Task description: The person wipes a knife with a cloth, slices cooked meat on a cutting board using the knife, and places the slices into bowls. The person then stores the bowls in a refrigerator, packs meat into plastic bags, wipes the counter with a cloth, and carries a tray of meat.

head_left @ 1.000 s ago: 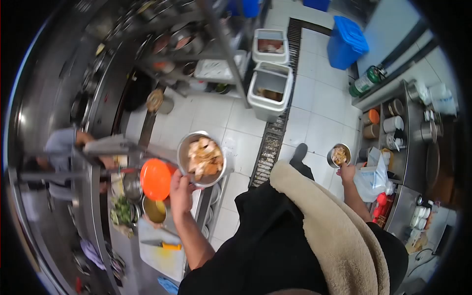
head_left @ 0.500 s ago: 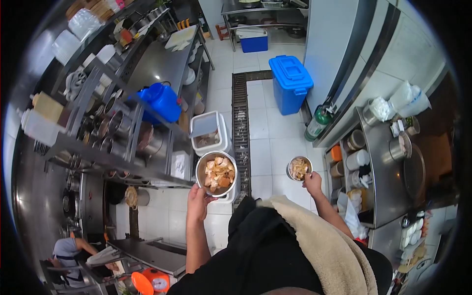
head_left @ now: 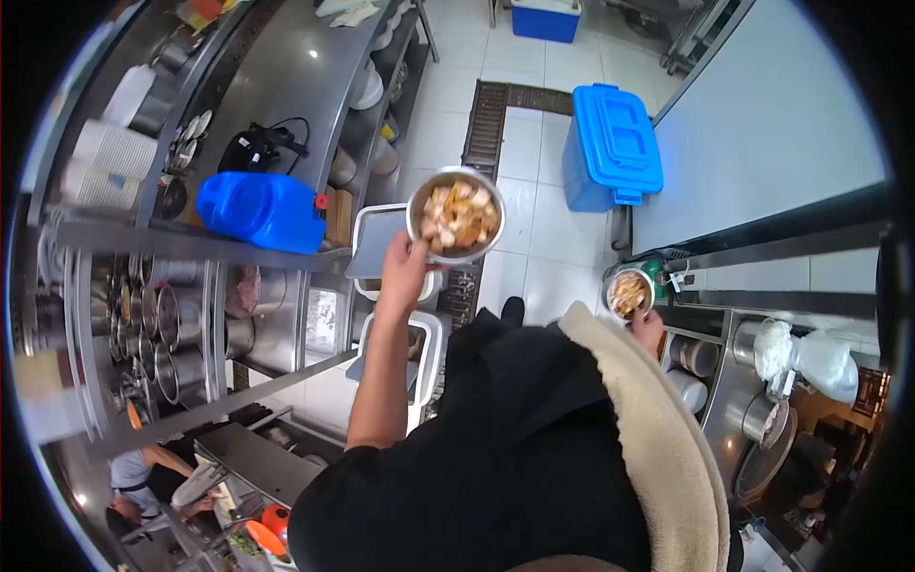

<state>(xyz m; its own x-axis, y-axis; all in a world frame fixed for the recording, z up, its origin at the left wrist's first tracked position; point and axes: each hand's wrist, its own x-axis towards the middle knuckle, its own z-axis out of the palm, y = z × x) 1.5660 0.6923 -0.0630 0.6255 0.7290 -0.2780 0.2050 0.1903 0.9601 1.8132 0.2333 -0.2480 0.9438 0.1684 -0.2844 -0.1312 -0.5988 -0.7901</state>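
My left hand (head_left: 404, 272) grips the near rim of a round metal bowl (head_left: 416, 202). Chunks of what looks like raw meat, some coated brown, fill much of it. On the other side my right hand (head_left: 646, 329) is closed on the edge of a smaller metal bowl (head_left: 612, 297), which holds similar pale and brown pieces. Both bowls are held up above the floor, apart from each other. Part of my right hand's fingers is hidden by the bowl.
White bins (head_left: 435, 362) stand by the metal shelving at left, beside a floor drain grate (head_left: 484, 129). A blue lidded bin (head_left: 615, 148) is ahead right. A blue jug (head_left: 262, 212) rests on the left counter. At lower left another person (head_left: 141, 474) works. Pots (head_left: 764, 419) stand at right.
My view has moved forward along the aisle, and the blue bin looks nearer. Both bowls stay in my hands; the left one now appears higher and over the drain grate.
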